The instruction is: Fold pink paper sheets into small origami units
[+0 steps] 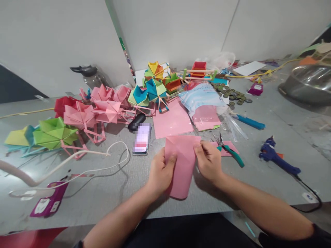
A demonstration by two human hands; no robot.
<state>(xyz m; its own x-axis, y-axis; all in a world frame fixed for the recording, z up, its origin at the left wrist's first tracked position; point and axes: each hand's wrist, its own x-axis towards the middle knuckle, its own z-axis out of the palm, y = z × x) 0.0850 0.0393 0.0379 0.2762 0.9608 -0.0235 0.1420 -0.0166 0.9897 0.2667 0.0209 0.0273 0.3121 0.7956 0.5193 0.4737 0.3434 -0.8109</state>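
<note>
The desk (108,193) was a grey, scuffed surface pushed against plain white wall panels, its near edge running just in front of the person; on it, close to that edge and in the middle of the view, lay the pink paper (181,165), a smooth sheet folded lengthwise into a tall narrow shape, its top edge dipping in a shallow notch and its lower end rounded over the desk; the left hand (160,172) pinched its left edge, thumb on top and fingers curled shut beneath, while the right hand (209,159) gripped the upper right edge in the same closed way; just right of that hand lay green-handled pliers (229,148) on a pink scrap, and farther right a blue glue gun (278,159) with its black cord; a phone (141,138) lay just beyond the left hand, beside a flat pink sheet (172,120) and a plastic packet of paper (204,101); folded paper models (80,117) in pink, green, yellow and blue crowded the left and back; a white cable (85,162) looped across the left, well apart from the hands.
</note>
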